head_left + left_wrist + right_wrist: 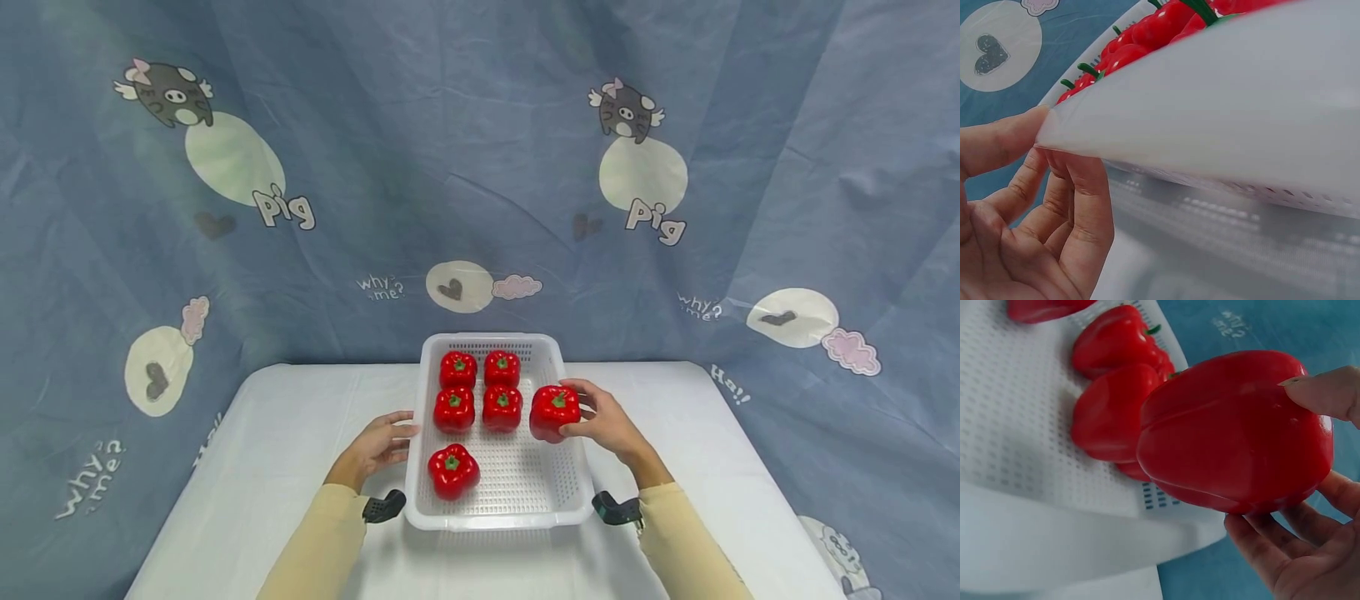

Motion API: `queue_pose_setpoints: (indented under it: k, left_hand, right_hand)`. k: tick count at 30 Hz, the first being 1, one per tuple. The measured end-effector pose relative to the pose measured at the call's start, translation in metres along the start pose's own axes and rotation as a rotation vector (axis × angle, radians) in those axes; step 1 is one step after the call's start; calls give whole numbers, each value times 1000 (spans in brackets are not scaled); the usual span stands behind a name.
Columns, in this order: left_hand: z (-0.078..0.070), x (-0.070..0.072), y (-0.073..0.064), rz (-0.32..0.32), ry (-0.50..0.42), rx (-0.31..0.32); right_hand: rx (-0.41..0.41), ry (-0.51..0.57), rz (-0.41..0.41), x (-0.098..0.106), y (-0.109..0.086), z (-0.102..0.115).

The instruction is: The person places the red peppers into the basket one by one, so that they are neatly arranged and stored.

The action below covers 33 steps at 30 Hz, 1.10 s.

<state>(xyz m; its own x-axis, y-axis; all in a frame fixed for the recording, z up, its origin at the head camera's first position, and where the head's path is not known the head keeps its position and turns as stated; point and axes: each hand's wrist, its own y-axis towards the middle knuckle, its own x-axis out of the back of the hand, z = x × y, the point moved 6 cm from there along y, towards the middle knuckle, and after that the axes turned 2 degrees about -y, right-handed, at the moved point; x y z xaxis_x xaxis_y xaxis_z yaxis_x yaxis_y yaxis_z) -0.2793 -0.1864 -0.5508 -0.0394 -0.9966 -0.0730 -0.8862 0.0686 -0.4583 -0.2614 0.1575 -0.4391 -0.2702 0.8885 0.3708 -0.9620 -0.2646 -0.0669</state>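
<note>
A white plastic basket (498, 522) with perforated walls holds several red bell peppers, among them a front-left bell pepper (453, 472) standing apart from the others. On the basket's left side, my left hand (378, 443) pinches the rim, its thumb above and its fingers below, as the left wrist view shows. My right hand (604, 421) grips a red bell pepper (553, 413) with a green stem between thumb and fingers. That pepper is over the basket's right side, raised above the rim in the right wrist view (1235, 434).
The basket stands on a white-covered table (300, 417). Behind the table hangs a blue curtain (480, 167) with pig and heart prints. A black wrist strap (385, 506) shows at the left sleeve, another strap (617, 508) at the right.
</note>
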Motion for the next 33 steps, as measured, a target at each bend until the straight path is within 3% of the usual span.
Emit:
queue_pose_setpoints:
  k: [3,10,17,33]
  left_hand:
    - [0,0,1,-1,-2,0]
    - [1,0,1,0,-4,2]
    - [1,1,2,-6,4,3]
    - [1,1,2,-1,-12,-3]
  right_hand:
    - [16,-2,44,-6,2,7]
    - [29,-19,123,-16,25,-21]
    - [41,-53,188,-26,38,-27]
    - [-80,-130,247,-47,48,-41]
